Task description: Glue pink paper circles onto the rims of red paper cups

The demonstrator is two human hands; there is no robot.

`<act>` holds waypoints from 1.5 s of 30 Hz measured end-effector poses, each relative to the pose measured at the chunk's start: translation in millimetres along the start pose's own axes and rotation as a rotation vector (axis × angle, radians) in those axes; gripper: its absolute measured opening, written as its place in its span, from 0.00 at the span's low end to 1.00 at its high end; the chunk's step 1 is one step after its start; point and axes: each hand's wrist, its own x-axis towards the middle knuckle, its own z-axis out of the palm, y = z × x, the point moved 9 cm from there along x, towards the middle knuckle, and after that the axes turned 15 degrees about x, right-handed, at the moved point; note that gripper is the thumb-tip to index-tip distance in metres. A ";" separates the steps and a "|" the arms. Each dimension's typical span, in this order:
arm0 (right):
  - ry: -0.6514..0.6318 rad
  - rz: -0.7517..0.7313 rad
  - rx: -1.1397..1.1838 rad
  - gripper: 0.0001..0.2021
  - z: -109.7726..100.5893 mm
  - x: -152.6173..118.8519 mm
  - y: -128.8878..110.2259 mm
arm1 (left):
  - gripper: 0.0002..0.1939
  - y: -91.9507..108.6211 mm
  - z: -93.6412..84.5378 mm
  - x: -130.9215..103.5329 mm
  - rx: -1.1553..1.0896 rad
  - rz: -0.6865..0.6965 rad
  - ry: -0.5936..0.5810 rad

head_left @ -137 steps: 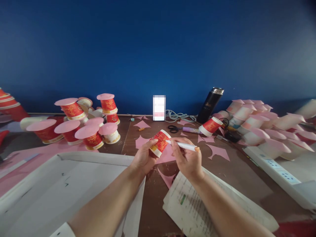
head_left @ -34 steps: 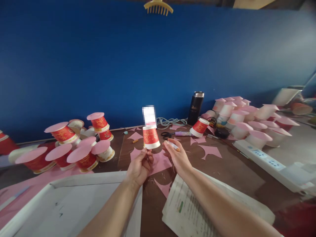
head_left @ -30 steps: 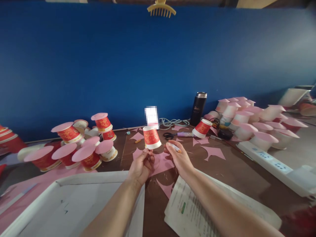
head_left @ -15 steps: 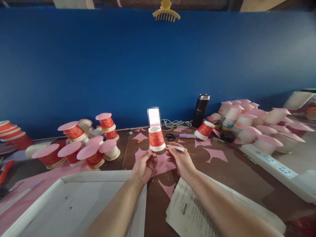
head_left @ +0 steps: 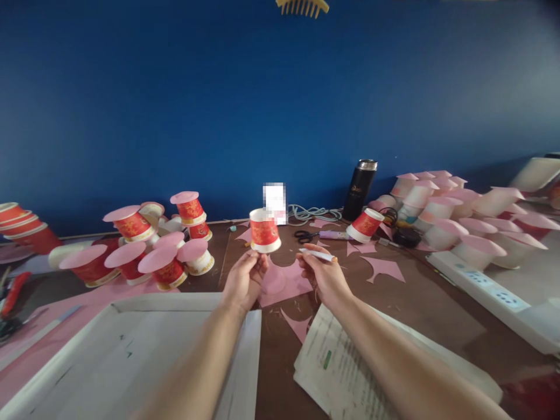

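A red paper cup (head_left: 265,233) with a gold pattern is held upside down, its white rim at the bottom. My left hand (head_left: 245,279) pinches it near that rim. My right hand (head_left: 326,279) grips a white pen (head_left: 319,254) with an orange end, its tip pointing left toward the cup. A gap separates pen and cup. Beneath both hands lies a pink paper sheet (head_left: 293,283) with curved cut edges. Another red cup (head_left: 366,226) rests tilted on the table, right of my right hand, beside scissors (head_left: 306,235).
Cups topped with pink discs (head_left: 164,262) crowd the left; more cups with pink tops (head_left: 455,207) fill the right. A black flask (head_left: 360,189) stands by the blue wall. Nearer are a white tray (head_left: 166,300), printed papers (head_left: 336,361) and a power strip (head_left: 494,297).
My left hand has moved the cup left, away from the pen, and it sits slightly tilted. The right hand keeps hold of the pen. My view has tipped down slightly.
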 end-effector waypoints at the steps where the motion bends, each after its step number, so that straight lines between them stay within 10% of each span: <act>1: 0.002 -0.014 -0.029 0.19 0.0 -0.3 -2.3 | 0.07 5.8 -7.2 3.3 -0.022 0.030 0.043; 45: -0.062 -0.074 -0.260 0.27 -4.4 0.8 -5.0 | 0.06 -4.9 -49.7 32.2 0.276 0.025 0.357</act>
